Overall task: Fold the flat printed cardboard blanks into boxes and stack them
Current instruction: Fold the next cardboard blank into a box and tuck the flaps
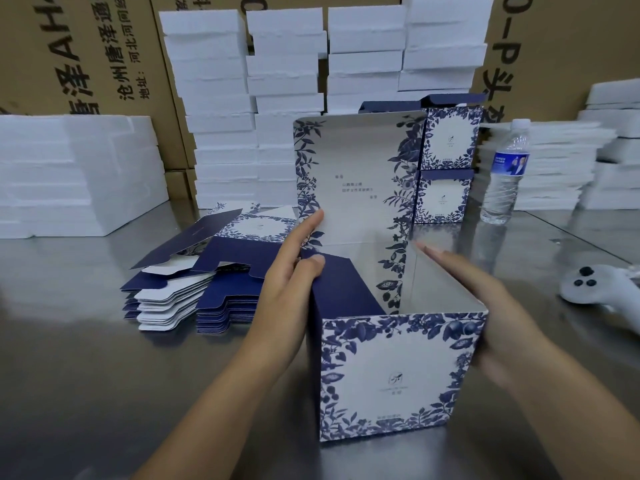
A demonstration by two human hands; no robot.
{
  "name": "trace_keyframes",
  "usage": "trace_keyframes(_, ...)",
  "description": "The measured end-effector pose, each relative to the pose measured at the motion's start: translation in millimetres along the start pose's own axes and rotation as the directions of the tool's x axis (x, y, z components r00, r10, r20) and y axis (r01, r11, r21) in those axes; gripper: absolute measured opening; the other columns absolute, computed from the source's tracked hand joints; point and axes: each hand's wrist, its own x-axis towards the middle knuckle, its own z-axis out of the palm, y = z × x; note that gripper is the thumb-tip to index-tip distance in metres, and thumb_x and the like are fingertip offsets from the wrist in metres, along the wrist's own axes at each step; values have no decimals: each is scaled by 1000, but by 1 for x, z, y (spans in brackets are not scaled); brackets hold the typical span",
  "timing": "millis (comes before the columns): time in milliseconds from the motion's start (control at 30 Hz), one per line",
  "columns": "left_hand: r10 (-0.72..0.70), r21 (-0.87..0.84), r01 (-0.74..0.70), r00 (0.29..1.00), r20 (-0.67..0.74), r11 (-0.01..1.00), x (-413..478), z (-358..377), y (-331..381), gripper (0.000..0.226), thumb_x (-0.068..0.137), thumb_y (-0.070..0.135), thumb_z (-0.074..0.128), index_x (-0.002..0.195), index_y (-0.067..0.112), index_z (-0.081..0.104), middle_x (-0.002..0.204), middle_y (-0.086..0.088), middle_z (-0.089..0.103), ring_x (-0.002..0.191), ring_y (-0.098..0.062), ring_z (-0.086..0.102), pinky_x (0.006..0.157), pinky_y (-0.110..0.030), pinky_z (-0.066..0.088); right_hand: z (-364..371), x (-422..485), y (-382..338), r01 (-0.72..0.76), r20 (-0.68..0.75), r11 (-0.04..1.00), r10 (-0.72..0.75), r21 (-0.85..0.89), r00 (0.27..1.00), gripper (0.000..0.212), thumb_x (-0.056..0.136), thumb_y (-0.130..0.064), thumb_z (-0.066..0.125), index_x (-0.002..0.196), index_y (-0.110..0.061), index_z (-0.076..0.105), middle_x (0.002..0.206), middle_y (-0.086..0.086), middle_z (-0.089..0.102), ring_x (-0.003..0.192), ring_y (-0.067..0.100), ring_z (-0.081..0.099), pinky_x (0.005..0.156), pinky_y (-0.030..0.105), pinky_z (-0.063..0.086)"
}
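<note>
Steel worktop [86, 358], with white foam slabs [214, 109] and brown cartons [86, 53] behind. The open box [391, 379] stands near its front edge, flat blanks [194, 289] piled to the left. The left hand [291, 268], fingers straight, touches the navy flap [343, 289] and raised lid [353, 174]; the right hand [485, 306], straight-fingered and blurred, presses the right wall.

We look across a dull grey metal table [86, 358] backed by tall brown corrugated cartons with black print [86, 53], with stacks of white foam slabs [214, 109] standing against them. More white foam lies in a low block at the left [76, 174] and in thin layered piles at the right [554, 168]. A clear plastic water bottle with a blue label [506, 174] stands upright near those piles, and a white handheld controller with dark buttons [595, 292] lies on the table at the right edge.
</note>
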Motion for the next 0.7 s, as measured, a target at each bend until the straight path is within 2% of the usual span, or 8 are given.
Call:
trace_keyframes(100, 4, 10, -4, 1000, -30, 1000, -1, 1, 2, 44, 92, 19, 47, 111, 57, 58, 114, 40, 56, 117, -7, 55, 107, -46, 39, -7, 4, -6, -3, 21, 1000, 4, -15, 1000, 54, 51, -37, 68, 102, -22, 67, 91, -4, 74, 78, 8, 70, 72, 31, 50)
trace_keyframes(200, -3, 45, 6, 997, -74, 999, -2, 1, 2, 47, 97, 15, 43, 117, 55, 54, 104, 40, 58, 101, -17, 58, 101, -43, 44, -7, 9, -12, 53, 29, 969, -47, -242, 998, 50, 73, -11, 65, 122, -20, 58, 106, -12, 68, 87, -6, 66, 91, 37, 47)
trace_keyframes(267, 5, 52, 0, 995, -101, 999, -2, 1, 2, 46, 96, 18, 45, 120, 56, 53, 114, 31, 58, 105, -20, 57, 103, -43, 43, -8, 6, -10, 71, 13, 975, -69, -209, 997, 62, 52, -13, 75, 112, -20, 62, 105, -7, 70, 86, 4, 69, 83, 33, 49)
trace_keyframes(300, 10, 53, -4, 994, -107, 999, -2, 2, 1, 45, 96, 19, 45, 120, 57, 53, 121, 26, 56, 107, -19, 56, 104, -43, 42, -9, 5, -9, 77, -3, 968, -80, -239, 997, 59, 43, -19, 77, 100, -21, 62, 97, -3, 70, 79, 9, 69, 76, 30, 48)
trace_keyframes(367, 18, 71, -11, 994, -108, 997, -3, 2, 0, 44, 96, 21, 47, 120, 57, 52, 126, 20, 53, 113, -17, 54, 106, -43, 39, -12, 1, -8, 89, -48, 913, -118, -399, 992, 36, 52, -28, 80, 73, -20, 51, 76, 4, 62, 67, 18, 60, 68, 32, 41)
trace_keyframes(467, 33, 101, -22, 994, -107, 995, -3, 2, 0, 42, 96, 23, 48, 122, 56, 50, 132, 19, 50, 123, -9, 47, 110, -42, 35, -18, 5, -7, 80, -81, 843, -145, -532, 986, 38, 71, -33, 73, 53, -21, 42, 61, 5, 43, 62, 19, 40, 65, 35, 27)
trace_keyframes(600, 45, 105, -35, 994, -100, 994, -2, 1, -1, 43, 97, 21, 47, 121, 57, 50, 134, 24, 48, 127, -5, 45, 111, -41, 34, -17, 6, -3, 131, -89, 795, -226, -593, 970, 44, 85, -17, 62, 45, -19, 42, 53, -3, 37, 57, 15, 34, 61, 34, 23)
trace_keyframes(700, 39, 96, -31, 995, -86, 995, -1, 1, -3, 43, 98, 21, 46, 123, 56, 50, 134, 23, 49, 126, -10, 47, 110, -44, 35, -18, 7, -3, 147, -106, 750, -279, -645, 954, 41, 83, -19, 61, 50, -16, 38, 54, 0, 35, 56, 15, 33, 61, 35, 23)
